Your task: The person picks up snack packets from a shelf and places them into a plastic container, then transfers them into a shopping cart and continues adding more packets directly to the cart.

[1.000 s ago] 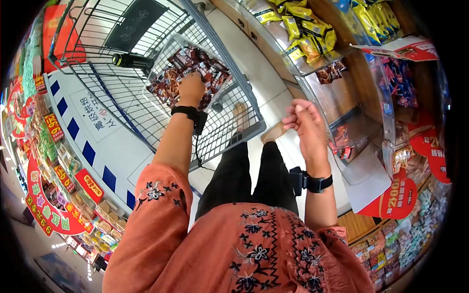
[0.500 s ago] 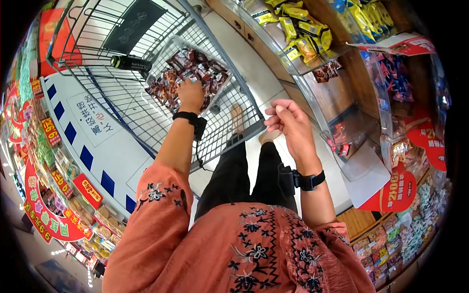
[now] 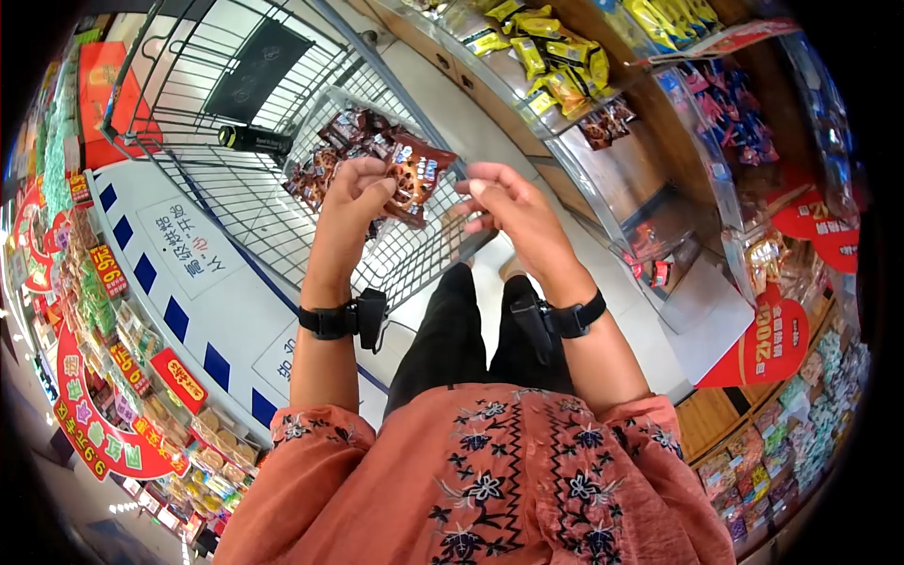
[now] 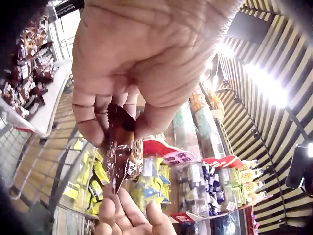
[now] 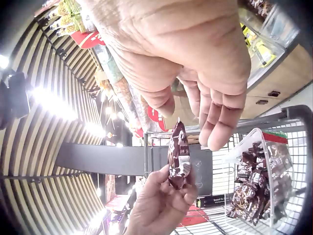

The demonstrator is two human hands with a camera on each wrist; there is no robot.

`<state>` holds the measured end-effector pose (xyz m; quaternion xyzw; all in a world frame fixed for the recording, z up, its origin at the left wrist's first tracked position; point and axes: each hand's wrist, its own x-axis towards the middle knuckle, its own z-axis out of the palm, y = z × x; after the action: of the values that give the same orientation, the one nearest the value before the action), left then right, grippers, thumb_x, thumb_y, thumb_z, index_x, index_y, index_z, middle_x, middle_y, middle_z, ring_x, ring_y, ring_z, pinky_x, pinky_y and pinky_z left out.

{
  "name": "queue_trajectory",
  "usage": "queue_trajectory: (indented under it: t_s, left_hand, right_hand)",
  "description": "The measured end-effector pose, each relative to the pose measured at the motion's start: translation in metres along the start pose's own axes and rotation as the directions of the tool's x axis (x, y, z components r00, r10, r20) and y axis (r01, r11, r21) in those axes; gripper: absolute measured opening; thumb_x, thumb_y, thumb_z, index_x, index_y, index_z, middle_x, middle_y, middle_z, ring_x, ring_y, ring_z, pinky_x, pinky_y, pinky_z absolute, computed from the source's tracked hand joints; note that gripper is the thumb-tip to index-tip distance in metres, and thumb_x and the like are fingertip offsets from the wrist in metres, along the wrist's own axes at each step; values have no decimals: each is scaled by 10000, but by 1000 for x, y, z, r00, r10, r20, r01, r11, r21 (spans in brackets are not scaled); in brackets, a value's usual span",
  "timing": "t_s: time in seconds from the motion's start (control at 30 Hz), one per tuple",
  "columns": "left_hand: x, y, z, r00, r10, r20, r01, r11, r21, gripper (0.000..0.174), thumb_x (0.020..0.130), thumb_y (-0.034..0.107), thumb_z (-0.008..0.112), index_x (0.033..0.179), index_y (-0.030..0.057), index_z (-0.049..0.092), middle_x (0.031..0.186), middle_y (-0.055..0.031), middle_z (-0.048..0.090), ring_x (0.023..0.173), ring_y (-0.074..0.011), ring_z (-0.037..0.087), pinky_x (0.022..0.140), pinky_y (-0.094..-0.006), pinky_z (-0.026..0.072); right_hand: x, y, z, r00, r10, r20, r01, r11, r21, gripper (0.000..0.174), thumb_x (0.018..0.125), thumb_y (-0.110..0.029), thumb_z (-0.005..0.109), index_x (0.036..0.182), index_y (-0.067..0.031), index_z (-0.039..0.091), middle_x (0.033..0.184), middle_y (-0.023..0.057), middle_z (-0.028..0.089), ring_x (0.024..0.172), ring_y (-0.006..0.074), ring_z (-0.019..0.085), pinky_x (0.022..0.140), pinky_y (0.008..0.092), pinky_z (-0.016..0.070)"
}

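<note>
A shiny brown snack packet (image 3: 419,179) with cookie pictures is pinched by its edge between the thumb and fingers of my left hand (image 3: 348,212). My right hand (image 3: 518,212) is raised at the packet's other side, its fingers loosely bent and holding nothing. In the right wrist view, a gap shows between the right fingertips (image 5: 212,139) and the top of the packet (image 5: 179,154). Below both hands, a clear bin (image 5: 270,161) full of similar brown packets (image 3: 353,127) sits in the shopping cart (image 3: 403,94).
A dark cylinder with a green end (image 3: 252,139) lies in the cart beside the bin. Shelving with yellow packets (image 3: 560,61) and clear-fronted compartments stands at the right. A white counter with blue stripes (image 3: 169,235) and packed snack displays (image 3: 141,377) line the left.
My left hand has come up out of the bin toward me, bringing one brown packet. The right hand has moved left and now faces the packet over the cart's edge.
</note>
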<state>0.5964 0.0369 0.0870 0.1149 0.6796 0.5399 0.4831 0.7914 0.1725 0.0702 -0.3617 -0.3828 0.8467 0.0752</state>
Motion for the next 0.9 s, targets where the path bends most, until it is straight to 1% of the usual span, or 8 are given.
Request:
queue_trajectory:
  t_s: [0.1,0.2,0.37,0.4,0.57,0.7,0.83,0.9]
  left_hand:
    - [-3,3,28,996,2,88,3,998,-55,433,935,134,636,1305,-34,487,1140,-127,607,957,-162,623,808,-291,528]
    - [-1,-3,51,989,10,150,8,993,-116,434,941,125,628,1316,-37,482,1127,-124,620,965,-163,624,817,-288,528]
    - [-3,-16,92,971,44,233,7,977,-213,454,953,59,582,1359,-53,413,1174,-158,620,1027,-232,654,878,-384,563]
    - [-6,-14,99,968,-7,251,60,977,-205,443,951,33,579,1368,-22,438,1192,-126,612,1037,-188,637,875,-327,548]
    - [-8,-13,121,963,-105,249,120,992,-46,399,991,165,590,1328,-24,490,1159,-88,616,1004,-142,624,773,-276,554]
    - [-3,-10,133,979,-57,197,52,998,29,379,1005,257,591,1275,-5,558,1076,-35,635,866,-74,587,698,-229,498]
    - [8,-13,141,960,-79,269,66,996,56,371,972,259,636,1214,-20,599,1051,-55,674,879,-100,624,692,-248,498]
    - [11,-15,146,961,-91,260,89,996,22,343,969,235,642,1201,-14,602,1048,-54,678,863,-95,630,682,-239,505]
  right_hand:
    - [-2,-9,-2,1000,-24,-10,24,999,37,387,996,-259,598,1285,-5,550,1146,70,637,995,159,636,781,284,535]
    - [-7,-8,-15,997,-75,-2,75,995,61,353,988,-260,615,1225,-1,577,1083,66,662,928,131,646,764,274,533]
    - [-12,9,-37,980,-180,-87,189,976,106,385,941,-113,649,1288,-5,520,1074,54,649,923,101,628,745,259,533]
    - [-16,7,-42,981,-166,-101,176,978,108,386,942,-116,647,1289,-7,520,1075,50,648,919,99,627,742,254,528]
    - [-35,-4,-64,977,-125,-171,139,987,78,401,953,-141,639,1323,-24,538,1045,2,645,854,64,583,661,227,464]
    - [-45,-7,-86,986,-96,-137,100,995,25,444,938,-158,652,1349,-28,544,1015,-12,651,821,49,567,633,214,442]
    - [-51,-15,-95,993,-65,-97,66,998,3,461,938,-178,657,1358,-27,545,1020,-5,661,795,52,570,634,210,451]
    - [-50,-12,-98,985,-114,-127,117,993,17,449,927,-205,667,1318,-12,557,979,12,658,766,60,575,620,211,462]
